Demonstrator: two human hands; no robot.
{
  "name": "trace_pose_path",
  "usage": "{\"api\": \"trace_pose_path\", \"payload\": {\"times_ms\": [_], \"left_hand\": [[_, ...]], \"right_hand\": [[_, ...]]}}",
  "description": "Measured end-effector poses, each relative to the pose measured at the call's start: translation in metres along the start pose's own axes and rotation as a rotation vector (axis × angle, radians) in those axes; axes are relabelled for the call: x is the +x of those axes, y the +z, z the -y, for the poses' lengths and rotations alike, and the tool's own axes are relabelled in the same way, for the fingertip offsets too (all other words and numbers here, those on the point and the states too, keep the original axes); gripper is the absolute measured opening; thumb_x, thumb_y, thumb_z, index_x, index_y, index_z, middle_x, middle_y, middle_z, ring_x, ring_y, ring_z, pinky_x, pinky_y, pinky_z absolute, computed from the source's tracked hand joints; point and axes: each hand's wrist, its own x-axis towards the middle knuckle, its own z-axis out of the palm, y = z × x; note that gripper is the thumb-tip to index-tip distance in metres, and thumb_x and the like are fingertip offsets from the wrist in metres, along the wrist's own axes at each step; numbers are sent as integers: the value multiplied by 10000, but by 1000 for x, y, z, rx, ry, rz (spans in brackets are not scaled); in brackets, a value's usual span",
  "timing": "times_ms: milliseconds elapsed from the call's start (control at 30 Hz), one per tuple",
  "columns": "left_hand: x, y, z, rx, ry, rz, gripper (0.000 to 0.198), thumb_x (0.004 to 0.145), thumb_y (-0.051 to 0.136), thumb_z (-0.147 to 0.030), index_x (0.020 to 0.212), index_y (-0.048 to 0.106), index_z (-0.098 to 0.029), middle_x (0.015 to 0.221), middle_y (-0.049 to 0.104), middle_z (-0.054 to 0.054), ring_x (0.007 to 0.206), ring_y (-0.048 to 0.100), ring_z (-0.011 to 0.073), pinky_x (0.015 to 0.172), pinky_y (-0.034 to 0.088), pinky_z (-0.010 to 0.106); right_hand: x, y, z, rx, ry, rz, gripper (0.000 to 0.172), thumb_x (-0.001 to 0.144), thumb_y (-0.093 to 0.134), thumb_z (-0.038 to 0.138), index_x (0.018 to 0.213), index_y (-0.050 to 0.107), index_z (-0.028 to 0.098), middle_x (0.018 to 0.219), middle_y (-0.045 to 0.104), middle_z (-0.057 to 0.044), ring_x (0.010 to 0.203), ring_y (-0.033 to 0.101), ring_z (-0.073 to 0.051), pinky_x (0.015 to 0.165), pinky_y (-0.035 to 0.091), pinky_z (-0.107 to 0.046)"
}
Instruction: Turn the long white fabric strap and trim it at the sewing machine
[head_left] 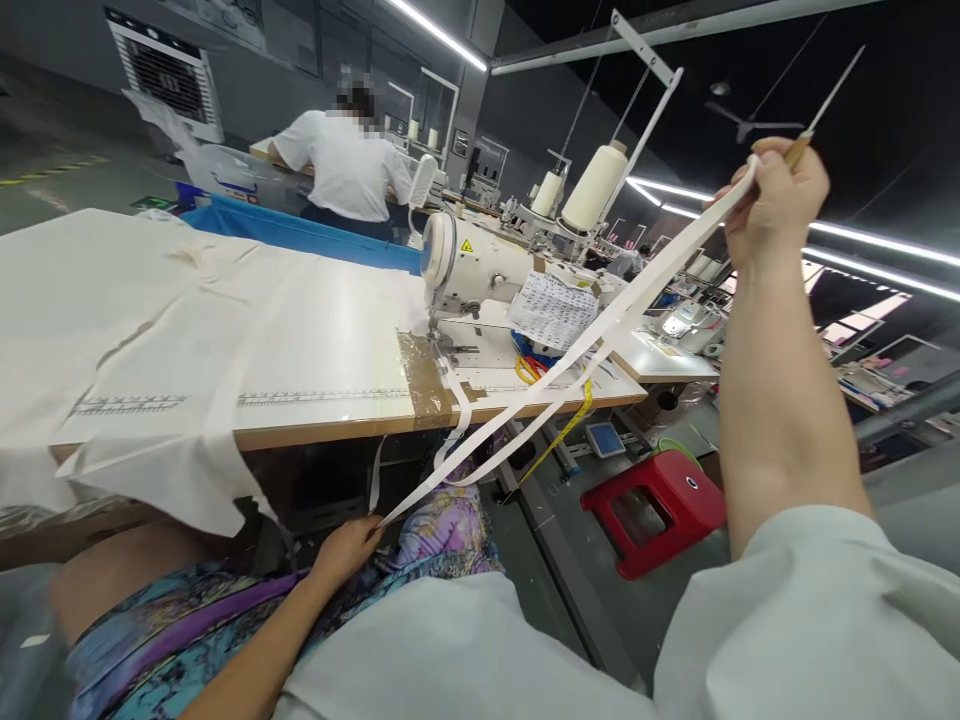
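Left hand (349, 550) and right hand (781, 200) (with wooden-handled metal awl (801, 146)) grip a long white fabric strip (570, 356) by the worktop's front edge (330, 429); likely light, limp, best pinched full-width.

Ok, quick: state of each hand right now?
Left hand: closed, holding the white strip.
Right hand: closed, holding the white strip and a wooden-handled pointed tool.

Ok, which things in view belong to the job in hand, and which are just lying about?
Likely in the job:
White strip, between the left hand and right hand
Pointed tool, in the right hand
Sewing machine, white material at its needle end

Apparently just lying about:
Red stool, on the floor
Yellow tape measure, hanging down
Printed sheet, by the machine
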Motion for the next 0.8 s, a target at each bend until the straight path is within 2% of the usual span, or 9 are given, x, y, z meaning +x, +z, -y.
{"api": "trace_pose_path", "payload": {"times_ms": [167, 300, 467, 633, 800], "left_hand": [[2, 2, 3, 59, -15, 22, 366, 953, 387, -258, 1127, 701, -187, 1140, 728, 117, 1087, 674, 284, 861, 504, 317], [2, 3, 8, 78, -52, 8, 400, 951, 365, -243, 1186, 677, -160, 1163, 716, 147, 1106, 665, 310, 882, 506, 356], [4, 4, 13, 60, -54, -8, 413, 938, 347, -233, 1188, 670, -175, 1136, 730, 129, 1075, 681, 295, 882, 510, 361], [8, 10, 18, 29, -2, -7, 441, 921, 320, -262, 1171, 667, -152, 1176, 715, 133, 1108, 665, 288, 918, 492, 352], [11, 17, 21, -131, 131, -3, 414, 868, 373, -376, 1057, 698, -203, 1104, 744, 87, 1038, 682, 278, 899, 489, 327]], "right_hand": [[1, -11, -9, -69, -37, 138, 292, 1001, 291, 13, 887, 460, 222, 592, 454, 82, 469, 406, -81, 610, 440, -241], [0, -15, -10, -164, -41, 179, 268, 1011, 262, 34, 942, 435, 227, 640, 433, 69, 537, 412, -92, 635, 401, -242], [-6, -17, -5, -228, -52, 210, 226, 1020, 273, 64, 980, 427, 223, 715, 453, 50, 581, 387, -87, 651, 350, -249], [-11, -17, -1, -261, -48, 251, 213, 1029, 264, 77, 1009, 422, 219, 734, 437, 61, 600, 384, -68, 686, 339, -240], [-10, -18, -6, -284, -24, 257, 215, 1024, 264, 78, 1022, 429, 215, 706, 448, 75, 592, 396, -68, 721, 369, -249]]}}
